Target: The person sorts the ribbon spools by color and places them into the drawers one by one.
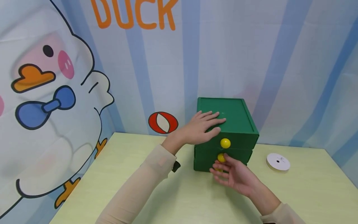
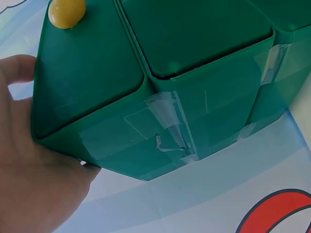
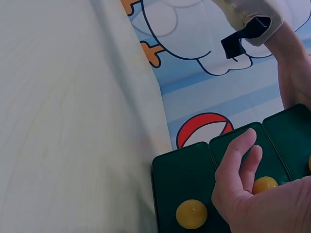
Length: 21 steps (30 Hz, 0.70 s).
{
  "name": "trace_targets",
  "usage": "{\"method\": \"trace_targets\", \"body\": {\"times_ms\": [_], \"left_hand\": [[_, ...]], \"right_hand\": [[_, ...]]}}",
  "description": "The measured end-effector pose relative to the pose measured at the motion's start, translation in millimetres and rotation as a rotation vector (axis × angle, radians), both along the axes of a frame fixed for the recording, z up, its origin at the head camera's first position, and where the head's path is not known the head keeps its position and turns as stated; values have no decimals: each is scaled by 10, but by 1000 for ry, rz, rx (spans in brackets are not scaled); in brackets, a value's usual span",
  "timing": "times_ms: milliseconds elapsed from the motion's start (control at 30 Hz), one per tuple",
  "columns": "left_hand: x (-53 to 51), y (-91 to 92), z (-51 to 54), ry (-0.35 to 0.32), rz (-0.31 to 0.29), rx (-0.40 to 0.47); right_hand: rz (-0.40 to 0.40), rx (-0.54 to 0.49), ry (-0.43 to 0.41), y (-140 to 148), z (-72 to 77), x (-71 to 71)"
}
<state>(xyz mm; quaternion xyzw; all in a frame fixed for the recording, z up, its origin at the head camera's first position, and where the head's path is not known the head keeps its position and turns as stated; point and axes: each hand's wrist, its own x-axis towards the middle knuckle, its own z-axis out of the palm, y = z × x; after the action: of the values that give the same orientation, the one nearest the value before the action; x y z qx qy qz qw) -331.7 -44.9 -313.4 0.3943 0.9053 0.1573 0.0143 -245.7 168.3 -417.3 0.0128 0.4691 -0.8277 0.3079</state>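
A green drawer box [image 1: 235, 116] with three stacked drawers stands near the back of the table. My left hand [image 1: 202, 127] rests flat on its top, fingers spread. In front, my right hand [image 1: 237, 177] is at the middle drawer's yellow knob [image 1: 221, 157]; the thumb seems to touch it, while loosely bent fingers lie below and beside it. Above is the top knob [image 1: 225, 143]; the bottom knob [image 3: 191, 214] shows whole in the right wrist view. All the drawers look closed. Clear tape [image 2: 170, 121] runs across the box's side in the left wrist view.
To the right of the box lies a flat white spool [image 1: 278, 161] on the pale yellow table [image 1: 307, 186]. A striped cloth backdrop [image 1: 232, 46] with a printed duck rises behind the table and along its left side.
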Motion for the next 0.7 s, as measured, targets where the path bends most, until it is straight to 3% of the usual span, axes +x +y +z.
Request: {"method": "trace_targets", "body": {"times_ms": [300,700], "left_hand": [[3,-7,-14,-14,-1,5],[-14,-6,6,-28,-4,4]], "right_hand": [[16,42,44,8,-61,-26],[48,177,125,75,-88,-48]]}}
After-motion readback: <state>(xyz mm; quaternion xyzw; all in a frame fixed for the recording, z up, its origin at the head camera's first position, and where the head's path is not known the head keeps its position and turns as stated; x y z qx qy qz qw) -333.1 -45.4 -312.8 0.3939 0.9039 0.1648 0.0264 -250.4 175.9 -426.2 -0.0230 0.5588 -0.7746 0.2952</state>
